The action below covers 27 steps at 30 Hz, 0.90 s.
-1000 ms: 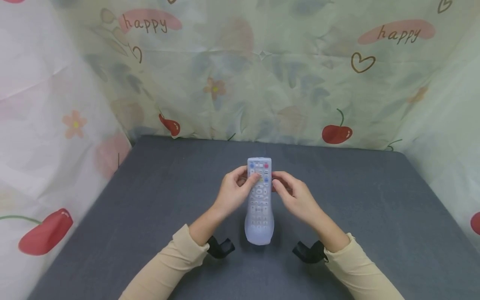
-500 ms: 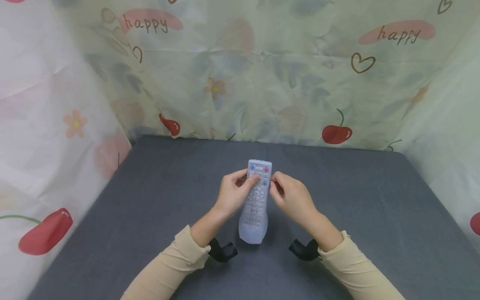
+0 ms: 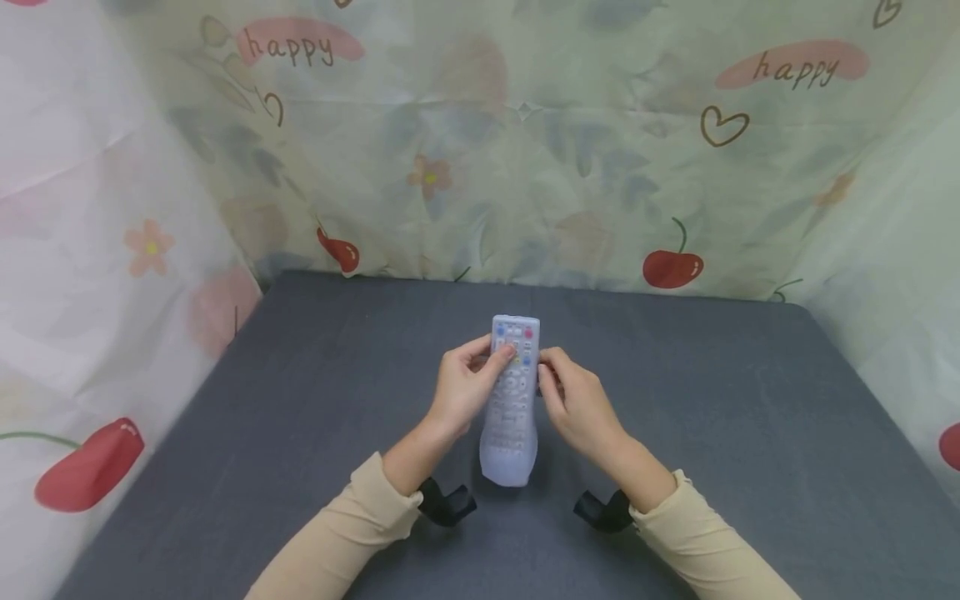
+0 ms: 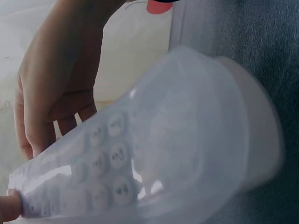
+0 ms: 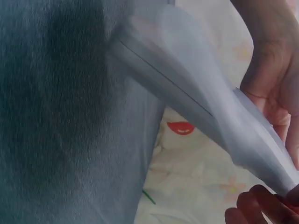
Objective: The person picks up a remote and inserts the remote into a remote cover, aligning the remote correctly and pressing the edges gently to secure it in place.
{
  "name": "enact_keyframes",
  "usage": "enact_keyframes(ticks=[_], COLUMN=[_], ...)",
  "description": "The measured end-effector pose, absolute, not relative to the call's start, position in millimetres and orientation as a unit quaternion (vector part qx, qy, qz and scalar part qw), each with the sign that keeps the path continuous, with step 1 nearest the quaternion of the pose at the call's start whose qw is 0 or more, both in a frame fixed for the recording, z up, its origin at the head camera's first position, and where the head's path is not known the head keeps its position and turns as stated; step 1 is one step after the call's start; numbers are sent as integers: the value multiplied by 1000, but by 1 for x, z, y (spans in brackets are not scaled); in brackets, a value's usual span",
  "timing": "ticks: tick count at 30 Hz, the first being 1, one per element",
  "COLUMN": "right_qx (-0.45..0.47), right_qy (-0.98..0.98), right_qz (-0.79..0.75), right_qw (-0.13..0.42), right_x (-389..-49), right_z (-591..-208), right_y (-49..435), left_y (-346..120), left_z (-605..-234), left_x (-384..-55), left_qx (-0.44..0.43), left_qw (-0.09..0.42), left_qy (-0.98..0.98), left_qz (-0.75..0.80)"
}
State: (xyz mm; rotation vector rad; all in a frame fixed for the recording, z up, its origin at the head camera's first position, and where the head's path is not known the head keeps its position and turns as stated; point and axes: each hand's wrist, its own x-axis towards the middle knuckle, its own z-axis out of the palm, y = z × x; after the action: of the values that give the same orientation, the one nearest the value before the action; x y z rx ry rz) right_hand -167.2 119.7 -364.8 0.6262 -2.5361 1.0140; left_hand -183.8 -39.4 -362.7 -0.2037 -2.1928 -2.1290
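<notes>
A pale remote control (image 3: 508, 425) in a translucent soft cover (image 4: 187, 116) is held up above the table, buttons facing up. My left hand (image 3: 463, 387) grips its far part, the thumb lying on the upper buttons and the fingers behind. At the opposite edge, my right hand (image 3: 581, 407) pinches the side of the cover with thumb and forefinger. In the left wrist view, a beige end shows past the cover's rim at the near end. The right wrist view shows a dark seam along the remote's side, with the cover standing off it there. Some fingertips are hidden behind the remote.
A dark grey cloth-covered table (image 3: 360, 350) lies beneath. White printed curtains (image 3: 525, 183) rise along its back and both sides. Black straps (image 3: 447, 502) with mounts sit at the wrists, near the cream sleeves (image 3: 345, 533).
The remote's near end has swung a little left. My right hand has shifted left, its thumb and forefinger drawn together against the edge. My left hand keeps its hold.
</notes>
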Motion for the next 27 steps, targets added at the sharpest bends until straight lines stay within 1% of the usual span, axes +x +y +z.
enact_keyframes(ticks=[4,7,9,11,14,18,23,27], right_qx=[222,223,226,227,226,218,203,211], right_qy=[-857,-852,-857,-860,-859,-859,-857,-838], right_qz=[455,472,463,457,458,463,471,495], right_qw=[97,42,18,6,10,24,48,91], right_x=[-168,-169,-170,-170,-170,-171,-173,-173], right_z=[-366,-366,-367,-368,-367,-363,-361,-361], right_y=[124,127,128,128,130,133,138,142], left_y=[-39,-39,-39,-39,-40,-46,-58,-64], left_z=[-360,-357,-355,-353,-351,-349,-350,-354], left_x=[-183,-183,-182,-181,-180,-180,-183,-184], left_qx=[-89,-103,-103,-105,-108,-113,-99,-92], left_qw=[56,67,67,68,64,39,-44,-114], left_qy=[-716,-714,-712,-714,-722,-731,-714,-720], left_qz=[-690,-690,-691,-689,-680,-672,-692,-678])
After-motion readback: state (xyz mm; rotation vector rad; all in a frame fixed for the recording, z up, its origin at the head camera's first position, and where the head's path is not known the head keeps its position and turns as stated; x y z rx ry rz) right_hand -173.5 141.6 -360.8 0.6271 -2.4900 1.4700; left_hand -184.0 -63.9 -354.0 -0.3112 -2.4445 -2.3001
